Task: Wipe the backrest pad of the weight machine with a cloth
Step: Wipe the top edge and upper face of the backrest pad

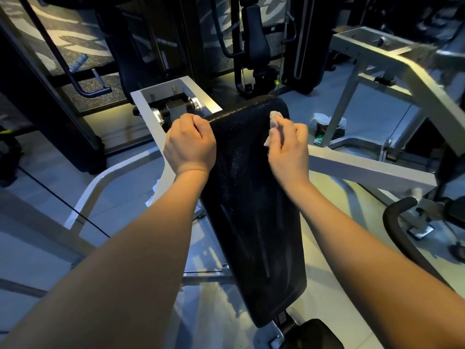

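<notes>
The black backrest pad (251,197) runs up the middle of the view, tilted, its rounded top end far from the camera and its lower end near the bottom edge. Its pebbled surface shines with long streaks.

The left hand (190,142) grips the pad's upper left edge, fingers curled over the rim and knuckles up. The right hand (288,144) pinches a small pinkish cloth (273,119) between thumb and fingers and holds it against the upper right part of the pad, just below the top corner. Both forearms are bare.

The pad sits on a pale grey steel frame (364,167). Behind the left hand, an open bracket (176,96) holds 2 round metal fittings. A small black seat pad (314,333) shows at the bottom edge, just below the backrest. A curved black handle (395,222) rises at the right.

On the floor beyond the right hand lies a white plastic bag (327,120) around something dark; a green label below it is too small to read. Something white and crumpled (153,195) lies just beside the left forearm. Large pale lettering (63,34) crosses the dark wall panels at the upper left, too cropped to read. Another dark machine (254,41) stands at the back.
</notes>
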Available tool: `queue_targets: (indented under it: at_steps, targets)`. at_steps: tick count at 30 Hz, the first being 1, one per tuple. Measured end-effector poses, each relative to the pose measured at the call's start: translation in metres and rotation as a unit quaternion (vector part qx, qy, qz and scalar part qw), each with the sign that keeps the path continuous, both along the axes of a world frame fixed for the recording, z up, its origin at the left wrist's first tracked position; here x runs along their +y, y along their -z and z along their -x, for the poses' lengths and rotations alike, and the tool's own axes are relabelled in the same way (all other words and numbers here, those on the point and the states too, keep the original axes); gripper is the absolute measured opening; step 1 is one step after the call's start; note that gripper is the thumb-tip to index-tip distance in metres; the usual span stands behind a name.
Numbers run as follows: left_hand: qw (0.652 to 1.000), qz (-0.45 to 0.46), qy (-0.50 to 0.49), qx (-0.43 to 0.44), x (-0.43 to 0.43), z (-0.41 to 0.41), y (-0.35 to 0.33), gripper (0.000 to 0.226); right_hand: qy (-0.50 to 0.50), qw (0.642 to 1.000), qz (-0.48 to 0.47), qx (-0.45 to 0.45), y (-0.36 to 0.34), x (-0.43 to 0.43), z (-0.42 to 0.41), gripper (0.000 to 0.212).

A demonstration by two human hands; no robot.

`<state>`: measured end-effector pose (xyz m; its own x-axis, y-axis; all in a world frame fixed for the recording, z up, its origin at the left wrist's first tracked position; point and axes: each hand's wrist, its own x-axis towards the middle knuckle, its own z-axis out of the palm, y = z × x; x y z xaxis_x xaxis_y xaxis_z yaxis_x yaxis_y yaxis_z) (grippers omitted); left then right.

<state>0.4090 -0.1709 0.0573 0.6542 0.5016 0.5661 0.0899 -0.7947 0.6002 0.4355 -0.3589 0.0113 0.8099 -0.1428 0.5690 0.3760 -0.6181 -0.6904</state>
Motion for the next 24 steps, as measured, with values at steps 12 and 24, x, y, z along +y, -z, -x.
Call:
queue_targets:
  at_steps: [12,24]
  targets:
    - [1.0,0.001,-0.007,-0.004,-0.003,0.0,-0.001,0.03,0.033,0.998,-0.055,-0.023,-0.023,0.014,-0.017,0.028]
    - [1.0,0.013,-0.01,0.0,-0.006,0.002,-0.002,0.032,0.004,0.999,0.014,-0.04,-0.033,-0.001,-0.023,0.032]
